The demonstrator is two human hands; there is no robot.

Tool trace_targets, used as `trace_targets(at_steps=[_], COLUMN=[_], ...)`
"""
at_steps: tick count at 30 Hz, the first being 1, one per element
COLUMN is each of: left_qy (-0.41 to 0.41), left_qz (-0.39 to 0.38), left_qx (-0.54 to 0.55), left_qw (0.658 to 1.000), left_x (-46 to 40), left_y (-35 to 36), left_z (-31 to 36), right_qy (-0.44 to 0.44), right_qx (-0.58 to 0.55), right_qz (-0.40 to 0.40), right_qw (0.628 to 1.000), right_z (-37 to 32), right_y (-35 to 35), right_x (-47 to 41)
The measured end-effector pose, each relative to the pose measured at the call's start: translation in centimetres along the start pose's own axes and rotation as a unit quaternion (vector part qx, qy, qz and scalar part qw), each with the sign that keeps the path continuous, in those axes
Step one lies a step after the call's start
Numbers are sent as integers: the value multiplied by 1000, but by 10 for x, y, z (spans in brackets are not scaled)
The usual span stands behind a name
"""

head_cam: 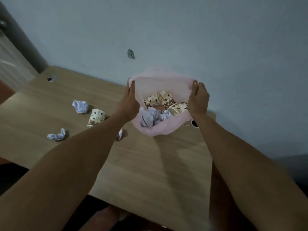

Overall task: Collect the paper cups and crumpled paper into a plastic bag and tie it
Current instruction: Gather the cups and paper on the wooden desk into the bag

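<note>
A pink plastic bag stands open on the wooden table. My left hand grips its left rim and my right hand grips its right rim, holding the mouth wide. Inside lie three brown-spotted paper cups and several crumpled paper balls. Left of the bag, on the table, one more spotted cup lies on its side. Crumpled papers rest at the far left, nearer the front, and one is half hidden under my left forearm.
A pale wall rises right behind the table. A round cable hole sits in the table's far left corner. A small dark object with a thin cord lies beside the bag, under my right wrist. My knees show below the front edge.
</note>
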State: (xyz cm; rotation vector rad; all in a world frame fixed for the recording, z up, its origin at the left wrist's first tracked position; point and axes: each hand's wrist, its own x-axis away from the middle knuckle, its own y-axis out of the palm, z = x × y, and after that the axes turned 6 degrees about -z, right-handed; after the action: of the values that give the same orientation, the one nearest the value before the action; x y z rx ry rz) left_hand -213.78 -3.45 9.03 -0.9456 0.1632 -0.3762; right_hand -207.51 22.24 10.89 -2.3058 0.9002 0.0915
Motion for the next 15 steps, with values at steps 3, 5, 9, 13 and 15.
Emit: trace_targets(at_steps=[3,5,9,13,15], left_qy=[35,75,95,-23,-17], left_qz=[-44,-75,-63,-113,-182], left_qx=[16,19,84,12,-94], left_qw=[998,994,990,993,979], left_x=[-20,-21,-1,23,33], left_y=[-3,-2,3,9,16], left_z=[-28,-51,-96,-133,-152], right_qy=[19,32,49,55,58], right_qx=[10,19,44,79,85], right_qz=[31,33,12,22,20], right_qw=[999,999,998,995,994], right_z=[-11,-15,-12,-11,-11], right_y=[21,36,60,72,76], right_x=[9,25,60,71,73])
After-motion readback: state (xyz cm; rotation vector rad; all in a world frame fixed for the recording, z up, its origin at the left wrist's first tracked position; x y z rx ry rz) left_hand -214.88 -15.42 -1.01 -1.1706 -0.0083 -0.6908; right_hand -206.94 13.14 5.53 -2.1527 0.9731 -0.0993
